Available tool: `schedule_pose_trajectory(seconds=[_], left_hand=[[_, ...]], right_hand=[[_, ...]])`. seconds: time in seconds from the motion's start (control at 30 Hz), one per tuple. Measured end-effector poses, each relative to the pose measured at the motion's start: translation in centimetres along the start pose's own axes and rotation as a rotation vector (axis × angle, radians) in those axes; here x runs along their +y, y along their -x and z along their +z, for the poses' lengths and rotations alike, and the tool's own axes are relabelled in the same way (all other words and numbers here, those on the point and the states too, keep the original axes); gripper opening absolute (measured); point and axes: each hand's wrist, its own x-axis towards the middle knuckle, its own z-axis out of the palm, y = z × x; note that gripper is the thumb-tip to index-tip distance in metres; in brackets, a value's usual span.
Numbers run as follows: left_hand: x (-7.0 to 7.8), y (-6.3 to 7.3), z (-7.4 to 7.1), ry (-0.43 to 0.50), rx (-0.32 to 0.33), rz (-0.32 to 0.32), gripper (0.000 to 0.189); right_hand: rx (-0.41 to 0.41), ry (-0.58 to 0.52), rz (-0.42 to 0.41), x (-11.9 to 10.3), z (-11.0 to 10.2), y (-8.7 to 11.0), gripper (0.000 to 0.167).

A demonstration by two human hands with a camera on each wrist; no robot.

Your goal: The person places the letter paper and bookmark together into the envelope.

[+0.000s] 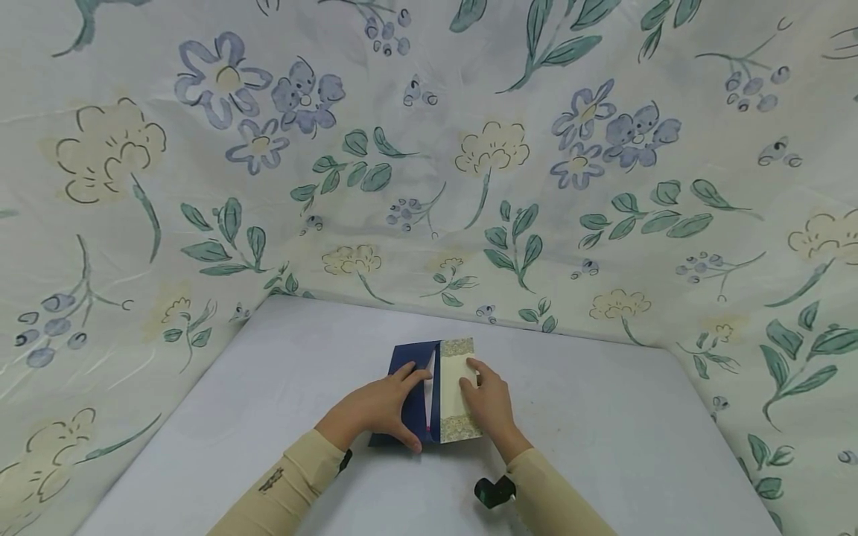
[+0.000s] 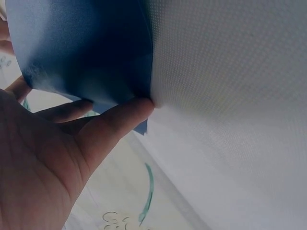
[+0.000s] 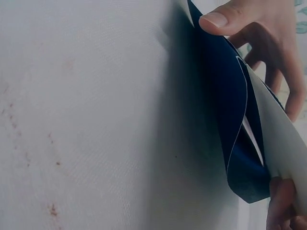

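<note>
A folded dark blue card folder (image 1: 415,353) stands slightly raised over the white table, its flaps partly parted. A cream panel (image 1: 456,383) with patterned bands at both ends forms its right side. Inside the gap a strip of white paper (image 1: 430,387) with a bit of pink shows. My left hand (image 1: 378,406) holds the blue side, thumb (image 2: 129,115) at the near edge and fingers spread over the face. With my right hand (image 1: 492,402) I pinch the right edge of the cream panel; in the right wrist view its fingertips (image 3: 282,191) press against the panel.
The white tabletop (image 1: 603,417) spreads around the folder, with small reddish-brown specks (image 3: 53,211) on it. Floral cloth (image 1: 429,186) hangs along the back and sides. A dark green-black piece (image 1: 494,491) sits by the right wrist.
</note>
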Motion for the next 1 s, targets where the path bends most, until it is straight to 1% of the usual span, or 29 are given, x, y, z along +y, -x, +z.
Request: schedule_pose_trajectory(seconds=[0.33,0.6,1.0], left_hand=[[-0.1,0.1,0.0,-0.005,0.002,0.001,0.121],[-0.3,0.1,-0.2,-0.001,0.0,0.008,0.121],[-0.6,-0.2,0.2,-0.005,0.001,0.009,0.121]], right_hand=[[0.025,0.008,-0.002,-0.1,0.8,0.2,0.044],[0.047,0.045,-0.009,0.4,1.5,0.0,0.044],[0.049,0.025,-0.018,0.1,1.8,0.3,0.044]])
